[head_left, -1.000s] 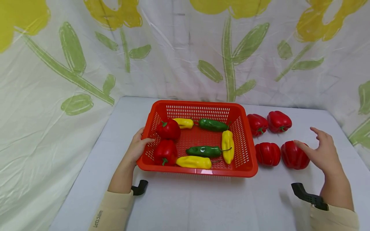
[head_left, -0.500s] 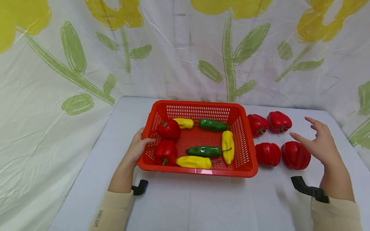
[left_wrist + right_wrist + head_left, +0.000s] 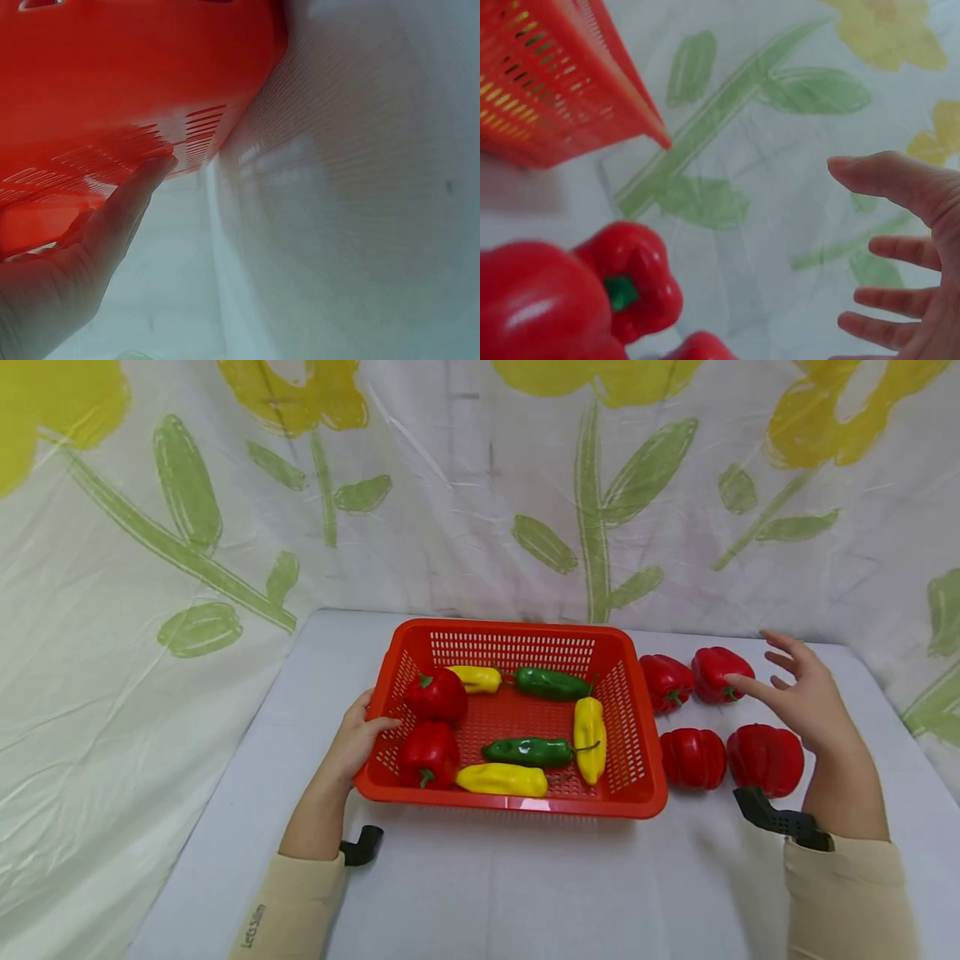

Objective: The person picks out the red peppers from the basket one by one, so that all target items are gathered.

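Observation:
My left hand (image 3: 356,739) holds the left side of an orange-red plastic basket (image 3: 517,807), thumb over the rim and fingers against the outer slotted wall, as the left wrist view shows. Inside the basket lie two red bell peppers (image 3: 437,695), two long green peppers (image 3: 553,683) and several yellow peppers (image 3: 591,739). My right hand (image 3: 806,697) hangs in the air with fingers spread and nothing in them. Its thumb overlaps the far right bell pepper (image 3: 716,670) in the head view. In the right wrist view the hand (image 3: 919,255) shows apart from the bell peppers (image 3: 540,300).
To the basket's right, more red bell peppers (image 3: 693,760) stand on the white table (image 3: 525,893), in two rows. A white cloth with painted yellow flowers (image 3: 450,527) hangs right behind the table. Each wrist wears a black camera mount (image 3: 776,817).
My right hand has moved forward and somewhat left, from over the near right bell pepper toward the far right one. The left hand and the basket stay in place.

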The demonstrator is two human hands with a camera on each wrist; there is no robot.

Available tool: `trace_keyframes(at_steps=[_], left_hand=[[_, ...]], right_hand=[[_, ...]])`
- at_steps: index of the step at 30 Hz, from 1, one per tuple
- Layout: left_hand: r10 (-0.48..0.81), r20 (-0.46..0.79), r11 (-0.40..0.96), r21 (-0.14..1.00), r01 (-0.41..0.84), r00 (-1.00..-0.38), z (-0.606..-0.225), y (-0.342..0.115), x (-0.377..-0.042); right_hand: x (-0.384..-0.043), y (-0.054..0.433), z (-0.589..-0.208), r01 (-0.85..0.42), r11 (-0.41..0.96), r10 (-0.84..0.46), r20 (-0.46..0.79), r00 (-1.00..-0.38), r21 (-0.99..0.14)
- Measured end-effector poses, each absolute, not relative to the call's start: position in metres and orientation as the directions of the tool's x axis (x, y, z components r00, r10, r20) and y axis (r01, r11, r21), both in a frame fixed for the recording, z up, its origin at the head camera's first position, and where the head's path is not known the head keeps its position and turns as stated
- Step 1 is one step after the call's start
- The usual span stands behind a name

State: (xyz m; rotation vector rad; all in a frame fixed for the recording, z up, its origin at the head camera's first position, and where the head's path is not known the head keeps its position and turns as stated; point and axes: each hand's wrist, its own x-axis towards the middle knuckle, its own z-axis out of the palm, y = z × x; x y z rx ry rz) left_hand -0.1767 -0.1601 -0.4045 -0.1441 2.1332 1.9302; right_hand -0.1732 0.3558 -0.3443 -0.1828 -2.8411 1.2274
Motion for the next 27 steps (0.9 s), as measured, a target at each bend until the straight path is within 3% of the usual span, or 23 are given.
trace_keyframes(at_steps=[27], left_hand=[[0.114,-0.244,0.089,0.968,-0.235,-0.963,-0.405,-0.161,-0.176]], right_hand=[[-0.222,0.289,-0.325,-0.072,0.488,-0.087,0.033,-0.996,-0.87]])
